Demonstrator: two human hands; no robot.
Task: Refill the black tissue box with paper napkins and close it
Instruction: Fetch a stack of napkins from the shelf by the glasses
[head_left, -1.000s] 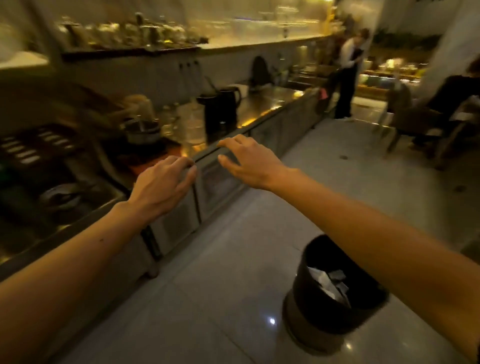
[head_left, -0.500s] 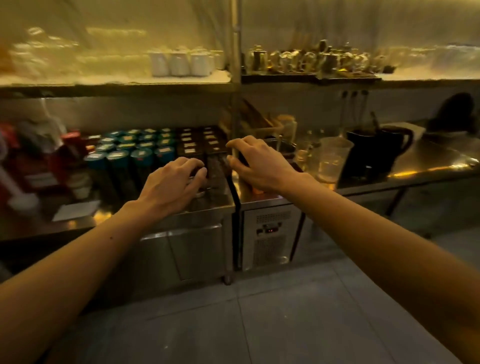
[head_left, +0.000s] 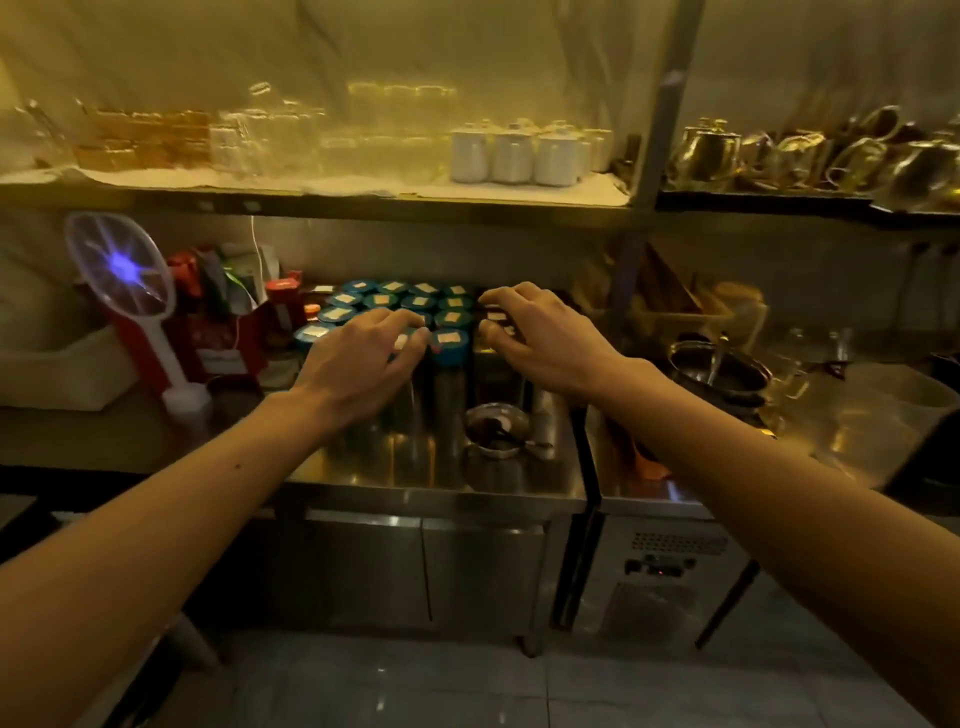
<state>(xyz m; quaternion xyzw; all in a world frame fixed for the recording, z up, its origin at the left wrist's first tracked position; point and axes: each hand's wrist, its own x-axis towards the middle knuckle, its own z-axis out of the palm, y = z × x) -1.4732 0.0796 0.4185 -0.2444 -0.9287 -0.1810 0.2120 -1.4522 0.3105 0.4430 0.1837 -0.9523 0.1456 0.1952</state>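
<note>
My left hand (head_left: 363, 353) and my right hand (head_left: 540, 338) are both stretched out in front of me over a steel counter (head_left: 415, 467), palms down, fingers loosely curled and holding nothing. They hover in front of a cluster of blue-lidded jars (head_left: 415, 306) with pale labels. No black tissue box and no paper napkins show in this view.
A small metal bowl with a spoon (head_left: 496, 428) sits on the counter near the front. A white and red electric swatter (head_left: 130, 291) stands at the left. A dark pot (head_left: 722, 371) is at the right. White jugs (head_left: 514, 153) and metal teapots (head_left: 779, 150) fill the upper shelf.
The view has swung left from the aisle and bin to face the counter squarely. Both hands keep their outstretched pose, now over the jars.
</note>
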